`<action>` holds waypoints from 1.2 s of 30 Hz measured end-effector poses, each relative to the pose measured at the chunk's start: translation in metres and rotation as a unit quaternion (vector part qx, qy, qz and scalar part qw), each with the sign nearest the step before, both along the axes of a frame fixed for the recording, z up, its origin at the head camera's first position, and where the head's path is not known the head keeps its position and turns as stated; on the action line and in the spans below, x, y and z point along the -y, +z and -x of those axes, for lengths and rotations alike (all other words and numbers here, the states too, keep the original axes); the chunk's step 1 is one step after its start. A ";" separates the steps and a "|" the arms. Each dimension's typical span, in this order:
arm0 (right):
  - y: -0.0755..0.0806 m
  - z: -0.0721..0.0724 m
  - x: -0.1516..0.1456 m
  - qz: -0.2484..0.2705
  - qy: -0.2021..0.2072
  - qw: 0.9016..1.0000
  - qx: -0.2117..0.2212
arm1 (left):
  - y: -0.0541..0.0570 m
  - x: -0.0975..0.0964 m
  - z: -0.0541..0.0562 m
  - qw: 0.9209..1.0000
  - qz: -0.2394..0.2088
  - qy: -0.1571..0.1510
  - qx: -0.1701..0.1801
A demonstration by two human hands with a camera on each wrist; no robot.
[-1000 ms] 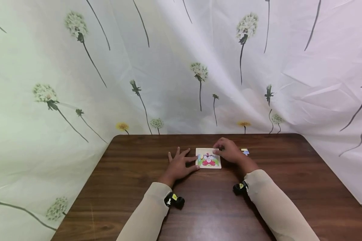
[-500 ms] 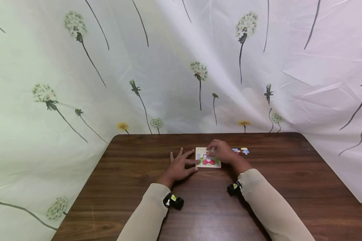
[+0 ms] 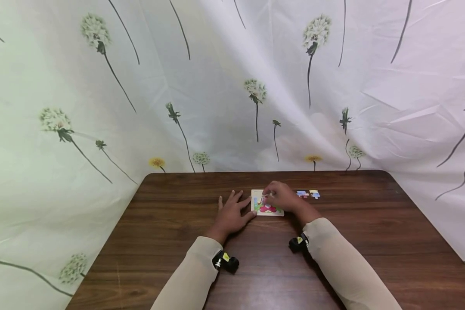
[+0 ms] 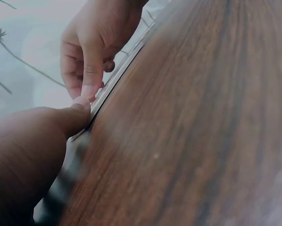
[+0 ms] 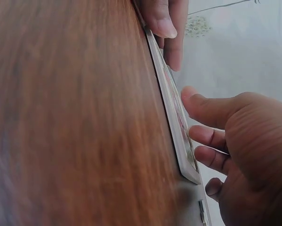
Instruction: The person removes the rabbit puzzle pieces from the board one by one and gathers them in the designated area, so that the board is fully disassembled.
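Here my left hand, spread, touches the puzzle board; right hand over it, hold unclear.

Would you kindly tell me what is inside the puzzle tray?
Inside the puzzle tray, a picture with red and green areas shows. In the head view, the right hand covers the tray's upper right, hiding what lies there.

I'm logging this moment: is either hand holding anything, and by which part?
The left hand touches the puzzle at its left edge, not clasping it. Whether the right hand, over the puzzle, pinches anything cannot be told.
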State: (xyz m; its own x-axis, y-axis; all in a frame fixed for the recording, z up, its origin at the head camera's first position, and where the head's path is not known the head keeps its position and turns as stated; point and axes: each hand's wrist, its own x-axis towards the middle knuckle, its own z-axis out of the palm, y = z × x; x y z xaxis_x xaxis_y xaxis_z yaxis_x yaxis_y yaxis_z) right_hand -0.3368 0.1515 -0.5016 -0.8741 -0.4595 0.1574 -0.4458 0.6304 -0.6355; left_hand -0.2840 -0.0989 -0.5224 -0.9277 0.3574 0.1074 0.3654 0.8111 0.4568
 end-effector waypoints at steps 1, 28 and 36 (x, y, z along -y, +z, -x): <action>0.001 -0.001 0.000 0.000 0.001 1.000 0.002 | 0.000 -0.001 0.000 1.000 0.002 0.003 -0.001; -0.002 -0.009 0.009 -0.032 0.009 0.999 -0.010 | 0.004 -0.008 -0.005 1.000 0.013 0.027 0.001; -0.005 -0.007 0.014 -0.045 -0.022 0.999 0.014 | 0.007 -0.015 -0.007 0.998 -0.009 0.055 0.001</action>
